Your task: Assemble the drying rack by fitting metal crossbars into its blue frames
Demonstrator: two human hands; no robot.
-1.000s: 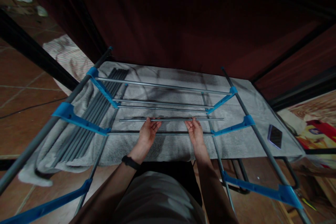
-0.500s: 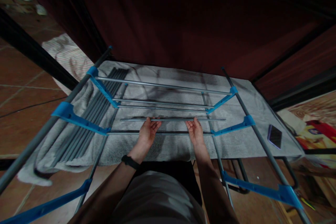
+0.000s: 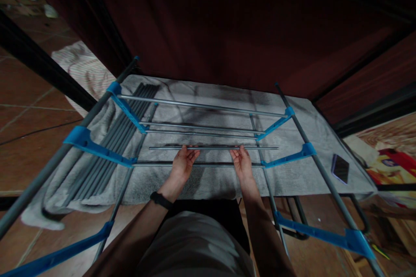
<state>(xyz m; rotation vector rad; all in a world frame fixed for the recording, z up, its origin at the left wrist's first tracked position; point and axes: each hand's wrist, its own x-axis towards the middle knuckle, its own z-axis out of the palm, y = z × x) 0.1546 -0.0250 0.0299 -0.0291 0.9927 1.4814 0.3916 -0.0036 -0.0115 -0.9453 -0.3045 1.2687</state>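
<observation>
Both my hands hold one thin grey metal tube (image 3: pixel 214 148) level, above the blanket. My left hand (image 3: pixel 183 162), with a dark band on its wrist, pinches it left of the middle. My right hand (image 3: pixel 241 161) grips it farther right, thumb on top. Around them stands a rack frame of grey tubes and blue plastic brackets (image 3: pixel 100 149). A fitted crossbar (image 3: pixel 156 164) runs beneath my hands between two brackets. Farther off, another crossbar (image 3: pixel 201 106) joins the upper brackets. The held tube's two ends are free, apart from the brackets.
Several loose grey tubes (image 3: pixel 112 151) lie side by side on the grey blanket (image 3: pixel 208 186) at the left. A phone (image 3: pixel 340 169) rests near the right edge. A dark red curtain (image 3: pixel 221 26) hangs behind. The tiled floor (image 3: pixel 19 125) shows at the left.
Almost nothing differs. The held tube's right end appears shifted very slightly left; both hands keep their grip and place.
</observation>
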